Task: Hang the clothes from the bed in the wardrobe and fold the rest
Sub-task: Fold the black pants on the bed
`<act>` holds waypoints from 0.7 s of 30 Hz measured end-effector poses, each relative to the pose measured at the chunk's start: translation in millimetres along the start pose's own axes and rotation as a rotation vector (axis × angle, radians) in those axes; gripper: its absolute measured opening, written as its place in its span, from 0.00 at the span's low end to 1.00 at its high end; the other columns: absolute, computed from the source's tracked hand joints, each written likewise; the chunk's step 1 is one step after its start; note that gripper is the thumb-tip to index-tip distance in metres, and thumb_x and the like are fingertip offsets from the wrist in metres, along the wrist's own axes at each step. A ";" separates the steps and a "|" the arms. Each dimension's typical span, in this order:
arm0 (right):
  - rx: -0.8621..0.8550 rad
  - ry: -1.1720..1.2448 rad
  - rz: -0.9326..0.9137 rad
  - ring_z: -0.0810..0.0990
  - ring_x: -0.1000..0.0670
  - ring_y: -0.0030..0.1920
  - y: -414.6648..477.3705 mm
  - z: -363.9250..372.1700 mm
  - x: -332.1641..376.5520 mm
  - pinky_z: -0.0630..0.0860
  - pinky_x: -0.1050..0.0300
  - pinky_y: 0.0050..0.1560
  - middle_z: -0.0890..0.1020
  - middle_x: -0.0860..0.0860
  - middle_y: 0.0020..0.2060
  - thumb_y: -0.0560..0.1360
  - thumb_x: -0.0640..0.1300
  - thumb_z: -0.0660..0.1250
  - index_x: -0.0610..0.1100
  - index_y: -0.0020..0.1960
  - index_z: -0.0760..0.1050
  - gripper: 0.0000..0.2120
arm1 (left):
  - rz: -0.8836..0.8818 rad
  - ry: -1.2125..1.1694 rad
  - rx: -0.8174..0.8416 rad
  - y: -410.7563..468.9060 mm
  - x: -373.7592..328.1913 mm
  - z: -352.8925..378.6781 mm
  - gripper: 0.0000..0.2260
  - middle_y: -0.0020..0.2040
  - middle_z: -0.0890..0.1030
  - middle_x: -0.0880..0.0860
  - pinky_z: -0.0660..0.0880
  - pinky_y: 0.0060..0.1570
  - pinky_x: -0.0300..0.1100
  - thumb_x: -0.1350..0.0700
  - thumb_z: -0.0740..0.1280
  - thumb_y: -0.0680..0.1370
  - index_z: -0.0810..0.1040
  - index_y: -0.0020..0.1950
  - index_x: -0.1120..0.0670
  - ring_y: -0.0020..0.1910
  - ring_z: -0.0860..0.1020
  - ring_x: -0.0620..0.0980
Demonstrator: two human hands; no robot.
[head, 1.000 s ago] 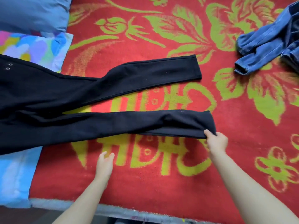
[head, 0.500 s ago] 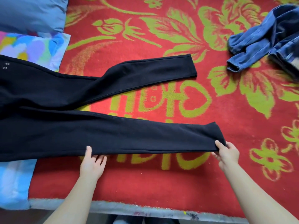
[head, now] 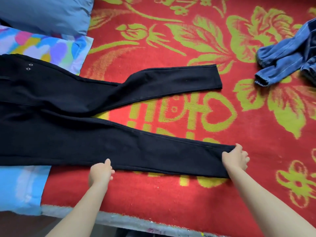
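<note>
Red bedspread (head: 171, 199) carried black trousers (head: 85, 144); left hand (head: 100, 173) pinched the near leg's edge, right hand (head: 235, 159) gripped its cuff, probably pulling it flat between the hands for folding.

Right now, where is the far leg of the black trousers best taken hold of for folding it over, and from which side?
Probably at the hem of the black trousers' far leg, coming from the right: the leg lies flat and straight on the red blanket, its open end points right, with free edges to pinch.

We see red floral blanket (head: 171, 194); blue pillow (head: 42, 12) and multicoloured pillow (head: 51, 47) at its left edge.
</note>
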State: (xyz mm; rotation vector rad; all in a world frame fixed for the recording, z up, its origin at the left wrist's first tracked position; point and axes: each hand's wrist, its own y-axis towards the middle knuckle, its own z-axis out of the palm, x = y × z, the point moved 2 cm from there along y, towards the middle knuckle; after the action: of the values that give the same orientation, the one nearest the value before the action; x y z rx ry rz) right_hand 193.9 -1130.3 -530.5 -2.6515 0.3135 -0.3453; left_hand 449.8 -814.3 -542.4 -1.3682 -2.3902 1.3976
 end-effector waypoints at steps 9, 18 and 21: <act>0.076 -0.371 -0.596 0.61 0.41 0.70 -10.3 26.3 123.2 0.65 0.46 0.64 0.62 0.41 0.71 0.77 0.41 0.60 0.44 0.72 0.62 0.24 | 0.692 0.697 -0.029 14.1 -83.6 10.7 0.21 0.74 0.63 0.53 0.64 0.63 0.52 0.53 0.59 0.80 0.64 0.73 0.54 0.71 0.60 0.54; -0.078 -0.745 -0.879 0.57 0.42 0.72 26.4 44.3 190.0 0.68 0.47 0.59 0.61 0.42 0.71 0.76 0.35 0.58 0.41 0.66 0.64 0.19 | 0.908 1.050 -0.035 42.2 -118.1 38.8 0.27 0.78 0.48 0.52 0.54 0.71 0.45 0.50 0.54 0.81 0.47 0.78 0.51 0.76 0.49 0.50; -0.156 -0.857 -0.988 0.55 0.43 0.73 50.5 42.6 213.0 0.67 0.48 0.59 0.56 0.41 0.74 0.76 0.35 0.59 0.40 0.70 0.59 0.23 | 0.968 1.032 -0.056 52.3 -132.7 48.2 0.27 0.78 0.48 0.53 0.53 0.72 0.46 0.51 0.55 0.81 0.49 0.77 0.51 0.76 0.49 0.50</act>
State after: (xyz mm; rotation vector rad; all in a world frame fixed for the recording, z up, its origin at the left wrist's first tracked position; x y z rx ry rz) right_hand 398.9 -1215.7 -550.2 -2.6021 -1.2777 0.5612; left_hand 543.6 -930.7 -560.9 -2.5384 -1.1053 0.3560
